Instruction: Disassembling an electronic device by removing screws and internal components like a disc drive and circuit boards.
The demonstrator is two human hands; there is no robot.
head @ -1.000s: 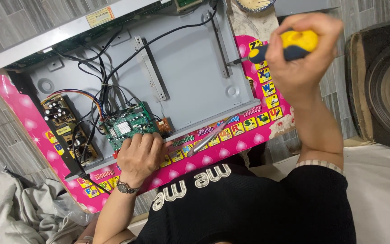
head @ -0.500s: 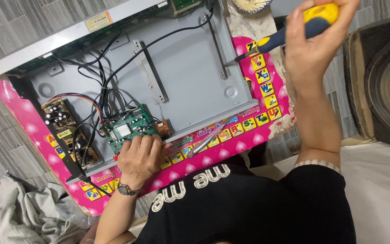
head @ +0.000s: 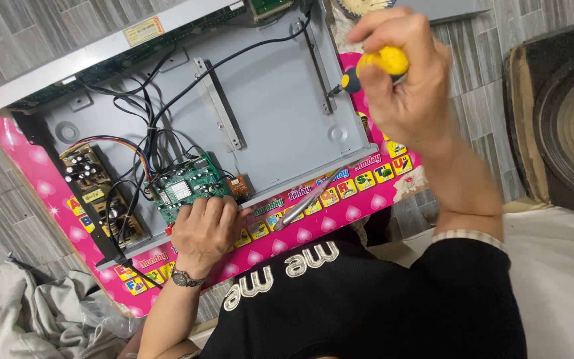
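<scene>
Yellow screwdriver (head: 375, 65) in right hand (head: 403, 80) grip

Right hand (head: 403, 86) grips yellow screwdriver (head: 373, 66); left hand (head: 207, 229) presses green circuit board (head: 184, 186).

Two hands were in view: the right hand (head: 403, 83), its grip closed on one yellow screwdriver (head: 373, 66), and the left hand (head: 206, 229), its grip resting on one green board (head: 184, 188). Just left of that grip sat one brown board (head: 97, 193); just right of it, one small brown board (head: 239, 187). Both lay in one grey chassis (head: 274, 113), which held two metal brackets (head: 219, 103). One silver tool (head: 307, 203) lay right of the left grip. One watch (head: 182, 279) sat below it. One pink mat (head: 360, 213) lay beneath.
</scene>
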